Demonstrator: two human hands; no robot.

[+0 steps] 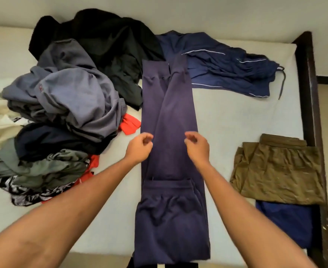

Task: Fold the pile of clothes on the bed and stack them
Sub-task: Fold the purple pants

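Purple trousers (171,113) lie flat; left hand (140,147) and right hand (197,147) hover loosely curled, empty.

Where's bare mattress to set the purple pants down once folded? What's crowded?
Biggest bare patch of mattress: right of the purple pants, between the navy track pants and the olive shorts. There's a smaller strip at the near-left edge, in front of the unfolded pile. The left half is crowded.

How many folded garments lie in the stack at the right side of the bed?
2. The olive-brown shorts lie on top; a dark blue garment lies under them, showing at the near edge. Others may be hidden beneath.
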